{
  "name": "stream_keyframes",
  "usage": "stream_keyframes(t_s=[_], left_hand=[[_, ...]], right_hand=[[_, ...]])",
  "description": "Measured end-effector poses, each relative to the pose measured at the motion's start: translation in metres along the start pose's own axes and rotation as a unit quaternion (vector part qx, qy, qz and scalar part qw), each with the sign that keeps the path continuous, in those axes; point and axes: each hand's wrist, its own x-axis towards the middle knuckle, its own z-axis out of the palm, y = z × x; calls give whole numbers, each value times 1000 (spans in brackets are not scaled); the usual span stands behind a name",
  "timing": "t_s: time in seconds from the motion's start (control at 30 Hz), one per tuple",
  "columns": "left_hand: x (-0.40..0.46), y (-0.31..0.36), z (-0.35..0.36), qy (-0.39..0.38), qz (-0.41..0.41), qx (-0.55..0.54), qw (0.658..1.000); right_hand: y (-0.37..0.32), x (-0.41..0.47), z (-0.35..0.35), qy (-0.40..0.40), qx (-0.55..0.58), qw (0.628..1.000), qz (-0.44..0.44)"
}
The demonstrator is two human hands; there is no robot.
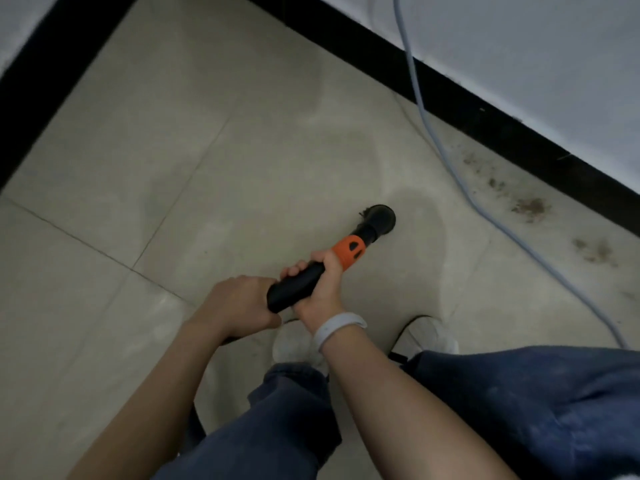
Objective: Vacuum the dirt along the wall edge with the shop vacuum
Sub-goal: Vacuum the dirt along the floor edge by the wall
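Head view: both hands wrap the wand (298, 285), left hand (239, 303) at its rear, right hand (320, 285) near the orange collar. Rigid and seemingly light, its nozzle (381, 218) hovers over tile, apart from dirt (530, 206) beside the wall.

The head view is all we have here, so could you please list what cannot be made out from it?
- Shop vacuum body: outside the frame; only the wand shows.
- Nozzle mouth: faces the floor, so contact is unclear.
- Blue cable: both ends cut off by the frame edges.
- Left hand fingers: curled under the wand's end.
- Dirt: too blurred to identify.
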Motion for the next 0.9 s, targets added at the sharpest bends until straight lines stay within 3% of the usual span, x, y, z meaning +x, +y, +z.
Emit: stream_keyframes(t_s=[0.17, 0.43, 0.63, 0.9], left_hand=[[45, 27, -33, 14, 53, 13, 998], [111, 97, -48, 44, 155, -72, 984], [141, 123, -48, 44, 154, -106, 981], [141, 76, -26, 128, 65, -263, 954]], right_hand=[[-49, 14, 12, -9, 40, 998, -53], [-145, 23, 14, -14, -23, 979, -201], [-184, 53, 11, -23, -56, 983, -175], [-153, 75, 52, -68, -217, 970, -86]])
